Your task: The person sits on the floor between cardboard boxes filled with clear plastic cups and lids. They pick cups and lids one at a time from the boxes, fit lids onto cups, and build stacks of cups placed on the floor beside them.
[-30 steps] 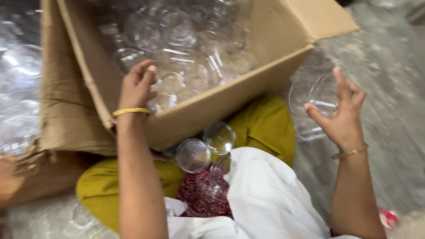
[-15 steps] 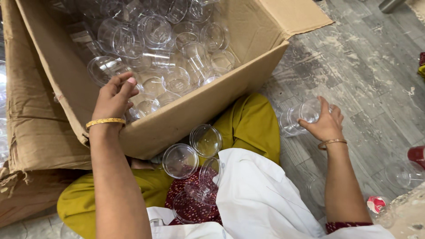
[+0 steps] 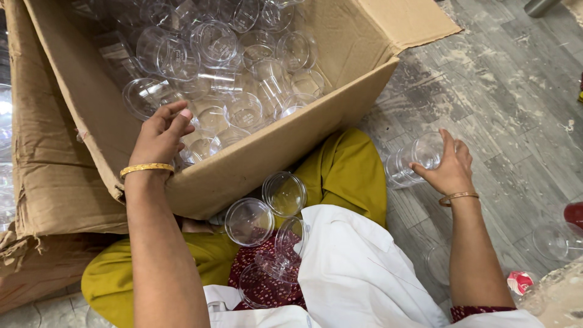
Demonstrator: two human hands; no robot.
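A large cardboard box point(image 3: 340, 121) lies open and tilted toward me, filled with several clear plastic cups point(image 3: 243, 73). My left hand point(image 3: 159, 136) reaches over the near wall into the box, fingers spread and touching the cups; a gold bangle circles the wrist. My right hand point(image 3: 450, 167) rests on the grey floor to the right, gripping a clear cup point(image 3: 416, 159) that lies on its side there. Three clear cups point(image 3: 249, 222) sit in my lap on red and white cloth, just below the box.
My knee in yellow-green fabric point(image 3: 343, 170) presses against the box front. Another clear cup point(image 3: 555, 242) and a red item point(image 3: 574, 214) lie at the right edge. A small red-and-white wrapper point(image 3: 520, 282) sits by my right elbow. Torn cardboard point(image 3: 42, 200) hangs at the left.
My right hand has come down from the air to the floor with the clear cup in it. My left hand stays in the box among the cups. The view has shifted right.
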